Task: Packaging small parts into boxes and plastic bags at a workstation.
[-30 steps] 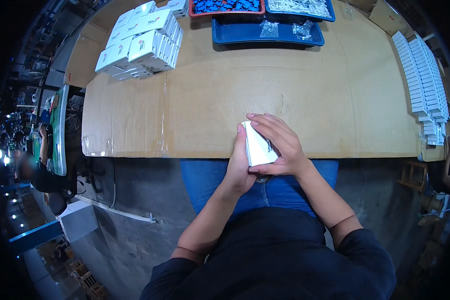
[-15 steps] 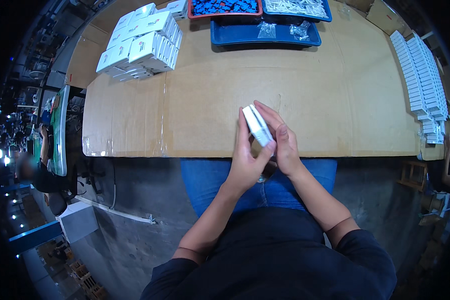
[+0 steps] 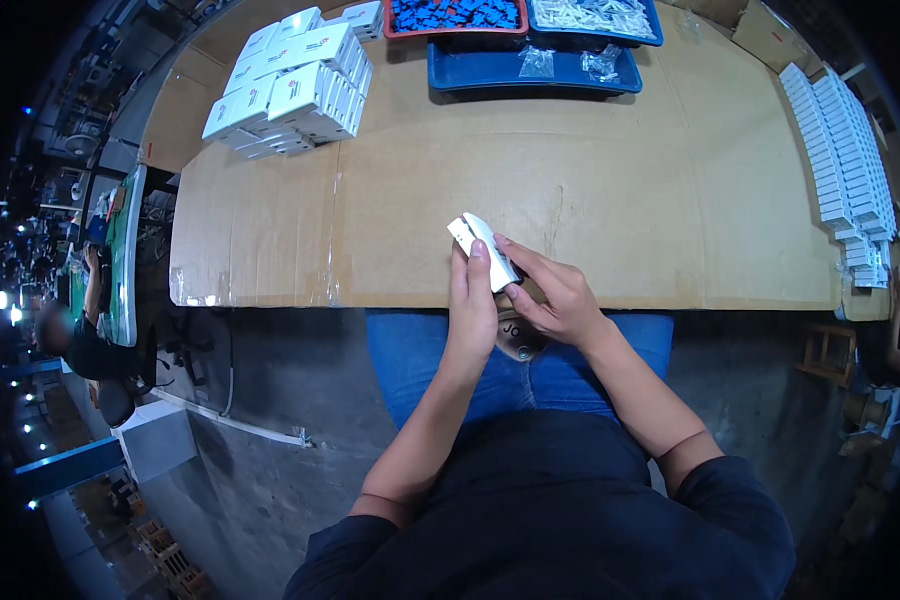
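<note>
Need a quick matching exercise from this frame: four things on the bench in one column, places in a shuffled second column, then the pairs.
Things:
1. small white box
2. pile of white boxes
3. blue tray
4. row of flat white packs

Places:
A. far left of table
B. right edge of table
C. in both hands, near edge
D. far middle

Pairs: 1-C, 2-A, 3-D, 4-B

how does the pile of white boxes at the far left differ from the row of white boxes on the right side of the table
The pile of white boxes is heaped loosely, boxes lying flat at mixed angles; the row of white boxes stands packed edge to edge in a neat line along the table's right edge. The pile's boxes show broad faces with small coloured marks; the row shows only thin plain edges. Both are white and rest on the cardboard-covered table, away from both hands.
</note>
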`<state>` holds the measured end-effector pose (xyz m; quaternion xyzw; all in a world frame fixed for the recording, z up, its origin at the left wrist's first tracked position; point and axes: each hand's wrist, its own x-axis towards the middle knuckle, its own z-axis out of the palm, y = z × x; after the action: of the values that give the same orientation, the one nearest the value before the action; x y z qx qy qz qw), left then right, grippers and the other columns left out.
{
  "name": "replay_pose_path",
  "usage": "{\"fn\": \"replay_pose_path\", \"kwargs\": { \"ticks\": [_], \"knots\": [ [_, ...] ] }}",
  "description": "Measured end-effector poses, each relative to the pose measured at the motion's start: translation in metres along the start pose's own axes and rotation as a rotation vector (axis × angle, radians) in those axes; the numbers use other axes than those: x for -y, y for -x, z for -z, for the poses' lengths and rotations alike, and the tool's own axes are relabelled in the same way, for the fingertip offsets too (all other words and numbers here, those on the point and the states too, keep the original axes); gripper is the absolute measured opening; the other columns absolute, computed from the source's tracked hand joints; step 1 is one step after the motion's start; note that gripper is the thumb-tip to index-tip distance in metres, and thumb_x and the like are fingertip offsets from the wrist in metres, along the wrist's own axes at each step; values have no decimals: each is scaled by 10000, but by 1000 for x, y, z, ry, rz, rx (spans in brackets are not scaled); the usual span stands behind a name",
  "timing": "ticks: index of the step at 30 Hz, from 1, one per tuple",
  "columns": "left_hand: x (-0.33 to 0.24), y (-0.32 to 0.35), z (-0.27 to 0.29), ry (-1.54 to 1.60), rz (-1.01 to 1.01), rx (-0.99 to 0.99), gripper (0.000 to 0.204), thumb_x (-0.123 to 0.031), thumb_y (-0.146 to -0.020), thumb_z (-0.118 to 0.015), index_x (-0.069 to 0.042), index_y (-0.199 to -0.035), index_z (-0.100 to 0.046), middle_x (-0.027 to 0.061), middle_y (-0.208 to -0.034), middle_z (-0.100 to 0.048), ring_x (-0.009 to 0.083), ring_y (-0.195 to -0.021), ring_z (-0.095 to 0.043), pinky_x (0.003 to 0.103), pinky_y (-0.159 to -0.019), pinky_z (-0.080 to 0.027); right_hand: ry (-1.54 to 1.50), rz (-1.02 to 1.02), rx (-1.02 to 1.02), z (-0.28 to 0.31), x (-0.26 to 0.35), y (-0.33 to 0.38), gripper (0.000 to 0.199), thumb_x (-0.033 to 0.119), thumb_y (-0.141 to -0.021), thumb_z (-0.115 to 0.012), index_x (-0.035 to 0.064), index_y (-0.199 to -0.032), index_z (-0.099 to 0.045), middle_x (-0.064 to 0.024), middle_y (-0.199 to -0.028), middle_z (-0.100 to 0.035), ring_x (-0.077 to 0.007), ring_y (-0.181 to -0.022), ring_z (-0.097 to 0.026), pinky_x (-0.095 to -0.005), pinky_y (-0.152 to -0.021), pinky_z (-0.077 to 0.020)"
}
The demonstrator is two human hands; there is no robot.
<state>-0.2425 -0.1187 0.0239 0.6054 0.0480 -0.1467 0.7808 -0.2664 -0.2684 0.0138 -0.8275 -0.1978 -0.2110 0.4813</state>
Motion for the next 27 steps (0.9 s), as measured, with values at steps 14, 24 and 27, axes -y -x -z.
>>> {"fn": "replay_pose_path", "kwargs": {
  "ticks": [14, 24, 27],
  "knots": [
    [-13, 10, 1, -117, -147, -45, 457, -410, -1150, -389, -1, -1245, -571, 48, -1042, -601, 115, -972, -552, 295, -866, -458, 136, 102, -46, -21, 7, 6, 475, 61, -988, -626, -74, -1439, -563, -257, -1231, -722, -331, -819, -765, -391, -686, -627],
    [-16, 10, 0, -79, -96, -15, 386, -379, -1153, -406, -27, -1196, -558, 30, -960, -556, 120, -895, -507, 302, -815, -450, 172, 86, -40, -20, 12, 10, 401, 39, -1014, -561, -115, -1383, -592, -272, -1298, -697, -314, -726, -745, -385, -641, -603],
    [-9, 8, 5, -81, -84, -23, 389, -384, -1151, -409, -27, -1182, -561, 31, -954, -560, 121, -890, -507, 302, -810, -452, 162, 60, -22, -21, 12, 13, 405, 45, -1018, -562, -115, -1389, -588, -278, -1291, -698, -317, -723, -743, -384, -647, -604]
  ]
}}
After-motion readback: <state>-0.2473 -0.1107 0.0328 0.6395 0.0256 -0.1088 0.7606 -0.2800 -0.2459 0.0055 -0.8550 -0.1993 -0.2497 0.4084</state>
